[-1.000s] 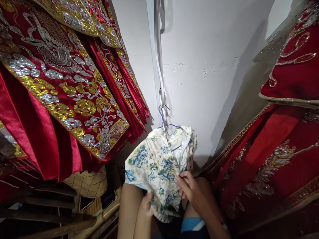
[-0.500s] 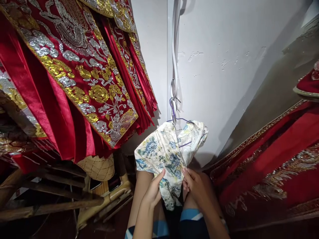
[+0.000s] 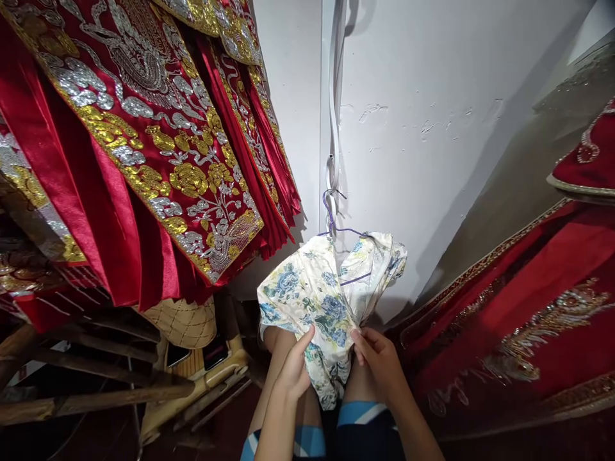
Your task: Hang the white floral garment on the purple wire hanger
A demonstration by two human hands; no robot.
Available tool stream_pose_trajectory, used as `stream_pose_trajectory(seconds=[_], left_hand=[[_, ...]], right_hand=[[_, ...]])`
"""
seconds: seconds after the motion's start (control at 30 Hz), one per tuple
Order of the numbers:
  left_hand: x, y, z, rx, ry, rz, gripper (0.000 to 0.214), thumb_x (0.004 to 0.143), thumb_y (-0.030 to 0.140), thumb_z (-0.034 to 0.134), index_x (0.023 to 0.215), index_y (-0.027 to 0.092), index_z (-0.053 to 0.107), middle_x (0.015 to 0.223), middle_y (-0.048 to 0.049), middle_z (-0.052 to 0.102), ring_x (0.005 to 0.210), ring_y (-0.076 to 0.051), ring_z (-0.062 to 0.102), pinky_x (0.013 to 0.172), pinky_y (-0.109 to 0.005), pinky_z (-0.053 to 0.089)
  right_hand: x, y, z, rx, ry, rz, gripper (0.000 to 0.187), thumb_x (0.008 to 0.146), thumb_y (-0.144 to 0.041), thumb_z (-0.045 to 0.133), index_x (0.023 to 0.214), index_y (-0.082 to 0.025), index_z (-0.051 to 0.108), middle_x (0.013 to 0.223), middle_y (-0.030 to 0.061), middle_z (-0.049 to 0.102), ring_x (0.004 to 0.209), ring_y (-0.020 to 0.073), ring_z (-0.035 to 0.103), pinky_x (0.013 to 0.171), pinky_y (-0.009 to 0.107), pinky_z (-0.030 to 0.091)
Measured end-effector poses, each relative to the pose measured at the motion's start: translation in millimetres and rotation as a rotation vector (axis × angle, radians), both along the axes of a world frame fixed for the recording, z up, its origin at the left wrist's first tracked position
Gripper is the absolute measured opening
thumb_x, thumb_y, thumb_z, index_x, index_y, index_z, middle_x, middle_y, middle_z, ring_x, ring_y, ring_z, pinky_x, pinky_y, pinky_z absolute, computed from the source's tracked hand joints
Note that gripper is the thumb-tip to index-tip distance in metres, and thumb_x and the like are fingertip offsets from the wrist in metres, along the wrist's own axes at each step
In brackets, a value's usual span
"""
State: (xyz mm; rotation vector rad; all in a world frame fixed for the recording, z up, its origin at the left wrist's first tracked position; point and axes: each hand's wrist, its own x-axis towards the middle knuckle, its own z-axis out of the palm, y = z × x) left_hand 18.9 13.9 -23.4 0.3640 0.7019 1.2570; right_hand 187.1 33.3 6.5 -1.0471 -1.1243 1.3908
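A white garment (image 3: pixel 307 282) with blue and yellow flowers, which looks like a short-sleeved top, hangs from a purple wire hanger (image 3: pixel 350 229) in front of me. My left hand (image 3: pixel 295 374) grips its lower left side, thumb on the front and the other fingers hidden behind the cloth. With thumb and fingers closed, my right hand (image 3: pixel 377 358) pinches the right front edge. Between the hands the lower part of the cloth gathers and droops over my knees. The hanger's hook is caught on a white strap or hook strip (image 3: pixel 334 128) on the wall.
Red garments (image 3: pixel 192 160) with gold and silver embroidery hang at left. Below them stands a bamboo chair or rack (image 3: pixel 211 378) with a woven tan item (image 3: pixel 185 323) and two phone-like dark objects. More red embroidered cloth (image 3: pixel 542 307) hangs at right. Behind is a white wall (image 3: pixel 408 77).
The view has shifted slightly. The top's right sleeve spreads a little further to the right, and both hands keep hold of the cloth in nearly the same place.
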Motion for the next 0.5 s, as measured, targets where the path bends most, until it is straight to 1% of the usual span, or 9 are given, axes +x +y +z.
stream_pose_trajectory(seconds=[0.1, 0.17, 0.23, 0.3, 0.4, 0.5], left_hand=[[5.0, -2.5, 7.9, 0.02, -0.082, -0.111, 0.055, 0.088, 0.042, 0.065, 0.132, 0.01, 0.06, 0.12, -0.0169, 0.07, 0.123, -0.034, 0.06, 0.111, -0.046, 0.041], [9.0, -3.8, 13.1, 0.034, -0.123, -0.14, 0.053, 0.087, 0.042, 0.066, 0.128, 0.009, 0.062, 0.116, -0.0171, 0.072, 0.121, -0.035, 0.061, 0.11, -0.047, 0.041], [12.2, -5.1, 16.7, 0.019, -0.139, -0.118, 0.047, 0.086, 0.039, 0.069, 0.123, 0.01, 0.065, 0.113, -0.016, 0.073, 0.12, -0.034, 0.062, 0.11, -0.047, 0.041], [14.1, -6.5, 18.0, -0.006, -0.145, -0.079, 0.041, 0.085, 0.035, 0.07, 0.118, 0.012, 0.068, 0.112, -0.0146, 0.074, 0.12, -0.034, 0.061, 0.11, -0.046, 0.041], [14.0, -8.2, 16.1, -0.005, -0.164, -0.051, 0.037, 0.085, 0.033, 0.07, 0.116, 0.013, 0.069, 0.115, -0.0136, 0.073, 0.122, -0.033, 0.06, 0.112, -0.046, 0.039], [9.5, -9.3, 12.2, 0.009, -0.176, -0.04, 0.037, 0.085, 0.032, 0.071, 0.116, 0.014, 0.069, 0.117, -0.0131, 0.072, 0.123, -0.032, 0.06, 0.113, -0.046, 0.038]], right_hand=[[-2.1, -1.6, 1.2, -0.034, 0.041, 0.013, 0.051, 0.066, -0.066, 0.076, 0.06, -0.019, 0.057, 0.046, -0.0033, 0.046, 0.044, 0.01, 0.039, 0.046, 0.025, 0.032], [-2.0, -3.0, 1.9, -0.054, 0.056, 0.014, 0.05, 0.066, -0.066, 0.076, 0.063, -0.019, 0.059, 0.046, -0.0033, 0.047, 0.044, 0.0101, 0.039, 0.045, 0.025, 0.031], [-0.4, -4.6, 2.2, -0.075, 0.065, 0.027, 0.049, 0.066, -0.065, 0.077, 0.064, -0.019, 0.059, 0.045, -0.0032, 0.048, 0.044, 0.0107, 0.04, 0.046, 0.025, 0.032], [1.4, -6.0, 0.9, -0.099, 0.088, 0.027, 0.048, 0.069, -0.064, 0.075, 0.062, -0.019, 0.059, 0.045, -0.0024, 0.049, 0.044, 0.0116, 0.042, 0.046, 0.026, 0.034], [0.8, -6.6, -5.8, -0.136, 0.152, -0.01, 0.051, 0.075, -0.065, 0.07, 0.057, -0.02, 0.057, 0.046, -0.0006, 0.05, 0.046, 0.0126, 0.044, 0.047, 0.026, 0.035], [-5.1, -5.0, -14.7, -0.15, 0.187, -0.027, 0.048, 0.076, -0.063, 0.071, 0.06, -0.019, 0.059, 0.047, -0.001, 0.05, 0.045, 0.0122, 0.044, 0.045, 0.025, 0.034]])
